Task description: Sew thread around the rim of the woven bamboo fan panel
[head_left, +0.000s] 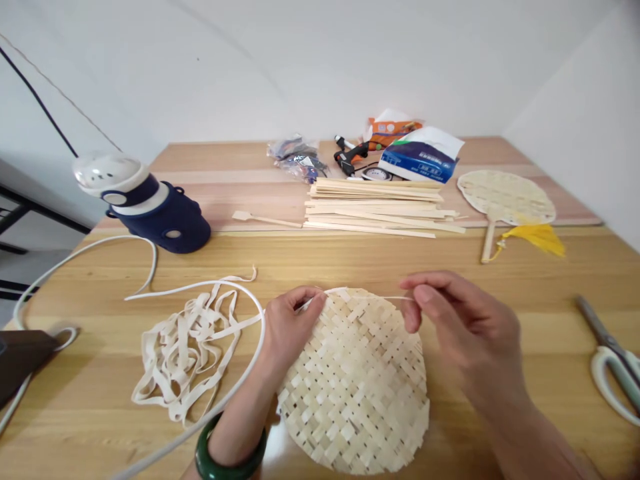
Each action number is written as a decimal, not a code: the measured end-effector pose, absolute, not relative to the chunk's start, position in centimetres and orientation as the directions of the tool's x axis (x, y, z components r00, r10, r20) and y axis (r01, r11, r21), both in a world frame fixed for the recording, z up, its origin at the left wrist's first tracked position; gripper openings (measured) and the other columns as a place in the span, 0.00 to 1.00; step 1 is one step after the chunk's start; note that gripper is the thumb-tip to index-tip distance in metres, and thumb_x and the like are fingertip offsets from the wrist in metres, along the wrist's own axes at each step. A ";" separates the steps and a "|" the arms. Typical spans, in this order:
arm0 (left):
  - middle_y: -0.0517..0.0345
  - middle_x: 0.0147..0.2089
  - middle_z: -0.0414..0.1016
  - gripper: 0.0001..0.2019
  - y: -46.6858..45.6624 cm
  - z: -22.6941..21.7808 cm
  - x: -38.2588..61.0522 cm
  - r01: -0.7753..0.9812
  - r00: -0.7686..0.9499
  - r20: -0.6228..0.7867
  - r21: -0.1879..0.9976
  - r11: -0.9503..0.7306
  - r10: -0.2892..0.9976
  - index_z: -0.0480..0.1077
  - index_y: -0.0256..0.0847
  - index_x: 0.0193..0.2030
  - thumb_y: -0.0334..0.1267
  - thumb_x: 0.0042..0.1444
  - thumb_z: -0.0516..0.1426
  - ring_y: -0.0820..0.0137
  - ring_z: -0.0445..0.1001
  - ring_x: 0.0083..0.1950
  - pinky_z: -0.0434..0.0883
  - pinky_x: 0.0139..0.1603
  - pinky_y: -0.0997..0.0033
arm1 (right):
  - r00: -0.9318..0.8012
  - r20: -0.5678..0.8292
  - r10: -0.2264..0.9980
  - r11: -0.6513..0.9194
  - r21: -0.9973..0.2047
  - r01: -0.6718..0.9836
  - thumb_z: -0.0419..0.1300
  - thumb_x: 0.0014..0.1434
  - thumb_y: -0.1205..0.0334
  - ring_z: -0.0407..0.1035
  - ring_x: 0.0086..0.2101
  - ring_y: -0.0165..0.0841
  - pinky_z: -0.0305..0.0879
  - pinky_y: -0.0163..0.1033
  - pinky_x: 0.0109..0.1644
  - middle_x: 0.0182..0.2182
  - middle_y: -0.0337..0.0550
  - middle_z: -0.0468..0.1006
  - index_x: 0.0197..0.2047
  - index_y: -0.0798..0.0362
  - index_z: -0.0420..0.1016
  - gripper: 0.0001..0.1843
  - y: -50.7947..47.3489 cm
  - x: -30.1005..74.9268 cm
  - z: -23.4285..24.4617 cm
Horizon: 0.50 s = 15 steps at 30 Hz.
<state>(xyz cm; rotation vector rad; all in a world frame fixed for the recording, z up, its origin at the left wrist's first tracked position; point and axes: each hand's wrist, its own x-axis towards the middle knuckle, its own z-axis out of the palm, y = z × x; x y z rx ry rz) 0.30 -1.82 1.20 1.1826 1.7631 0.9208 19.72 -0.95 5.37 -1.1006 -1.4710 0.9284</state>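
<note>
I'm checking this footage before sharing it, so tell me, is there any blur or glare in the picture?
In the head view, the woven disc is clear enough to read its weave; in that head view, the right hand looks slightly soft; also in the head view, a pale glare patch shows on the table, by the disc's lower left.

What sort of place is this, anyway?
Probably a craft workspace, perhaps at home or in a small studio: the round woven panel, the pile of flat strips and the glue gun all suggest handmade work.
</note>
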 end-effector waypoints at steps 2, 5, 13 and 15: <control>0.57 0.32 0.80 0.11 -1.8 1.2 0.3 0.360 -0.238 -0.207 0.889 0.284 0.949 0.76 0.38 0.30 0.43 0.53 0.58 0.67 0.76 0.36 0.69 0.36 0.74 | 0.013 0.368 0.930 0.358 -0.911 0.203 0.56 0.62 0.68 0.66 0.20 0.27 0.66 0.34 0.23 0.19 0.35 0.70 0.37 0.52 0.76 0.07 -1.0 20.1 5.6; 0.57 0.31 0.79 0.12 -1.8 1.1 0.2 0.350 -0.249 -0.199 0.894 0.280 0.948 0.76 0.37 0.29 0.43 0.53 0.58 0.67 0.75 0.35 0.68 0.34 0.75 | -0.014 0.530 0.848 0.505 -0.800 0.322 0.55 0.61 0.71 0.68 0.21 0.28 0.66 0.35 0.23 0.21 0.36 0.73 0.40 0.50 0.75 0.10 -1.8 20.3 5.8; 0.55 0.33 0.79 0.12 -1.5 0.4 -0.4 0.258 -0.262 -0.187 0.932 0.256 0.947 0.76 0.35 0.31 0.44 0.52 0.59 0.67 0.74 0.37 0.67 0.36 0.75 | -0.576 0.741 0.346 0.929 -0.185 0.319 0.58 0.58 0.70 0.75 0.38 0.32 0.74 0.40 0.51 0.30 0.38 0.82 0.39 0.55 0.75 0.07 -5.1 18.1 5.4; 0.55 0.33 0.79 0.12 -1.5 0.4 -0.5 0.250 -0.262 -0.181 0.936 0.248 0.948 0.76 0.35 0.31 0.44 0.52 0.59 0.66 0.74 0.37 0.67 0.34 0.75 | -0.551 0.769 0.323 0.920 -0.117 0.375 0.60 0.56 0.69 0.74 0.42 0.35 0.72 0.43 0.53 0.36 0.41 0.83 0.41 0.55 0.75 0.08 -4.2 18.7 5.9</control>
